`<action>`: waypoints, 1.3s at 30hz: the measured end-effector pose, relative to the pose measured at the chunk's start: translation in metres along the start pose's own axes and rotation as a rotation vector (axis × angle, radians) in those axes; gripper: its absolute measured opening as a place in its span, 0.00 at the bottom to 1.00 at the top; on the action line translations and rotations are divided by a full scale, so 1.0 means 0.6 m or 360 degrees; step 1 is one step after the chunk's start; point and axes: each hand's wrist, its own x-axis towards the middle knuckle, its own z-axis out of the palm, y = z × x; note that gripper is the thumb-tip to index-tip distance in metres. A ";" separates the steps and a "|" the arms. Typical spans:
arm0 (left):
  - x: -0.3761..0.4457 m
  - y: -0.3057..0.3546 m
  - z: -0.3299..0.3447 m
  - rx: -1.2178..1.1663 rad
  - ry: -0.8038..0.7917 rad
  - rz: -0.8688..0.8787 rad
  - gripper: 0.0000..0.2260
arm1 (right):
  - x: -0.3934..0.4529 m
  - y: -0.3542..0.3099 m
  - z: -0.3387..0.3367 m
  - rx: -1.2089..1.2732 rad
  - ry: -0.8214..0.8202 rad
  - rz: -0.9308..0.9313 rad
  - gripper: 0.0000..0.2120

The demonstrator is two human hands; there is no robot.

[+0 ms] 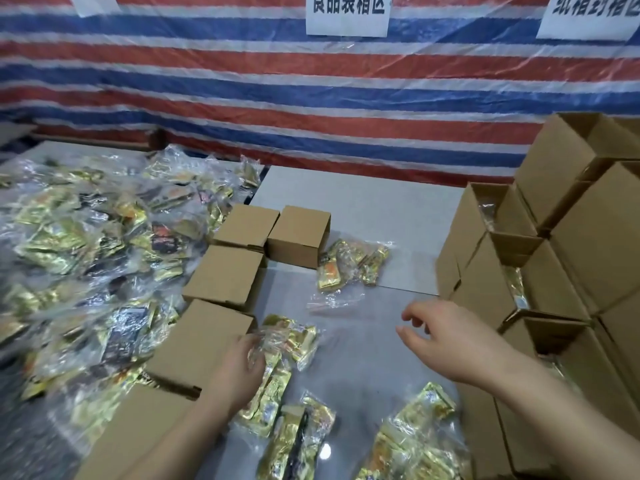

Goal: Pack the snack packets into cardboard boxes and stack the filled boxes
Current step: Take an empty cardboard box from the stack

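Gold snack packets in clear bags lie all over the grey table (363, 202). My left hand (239, 368) grips one clear bag of gold packets (287, 344) near the table's front, beside a closed cardboard box (204, 341). My right hand (446, 337) hovers over the table with loosely curled fingers and holds nothing. Another bag of packets (349, 263) lies farther back, next to two small closed boxes (299, 235). More bags (415, 434) lie near the front edge.
A big heap of bagged packets (86, 254) covers the left side. Stacked open cardboard boxes (554, 258), some with packets inside, stand at the right. A striped tarp (311, 98) with paper signs hangs behind the table.
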 end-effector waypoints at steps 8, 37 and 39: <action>-0.051 -0.193 0.030 0.0718 -0.0105 -0.0544 0.43 | 0.047 -0.093 0.173 0.0242 -0.0342 -0.0141 0.20; -0.009 0.183 -0.117 0.0604 -0.0140 0.0534 0.08 | 0.079 -0.138 0.066 0.0965 -0.0154 0.0024 0.15; 0.017 0.228 -0.086 0.0701 -0.0161 0.0759 0.09 | 0.075 -0.083 0.057 0.0811 -0.0078 0.0155 0.09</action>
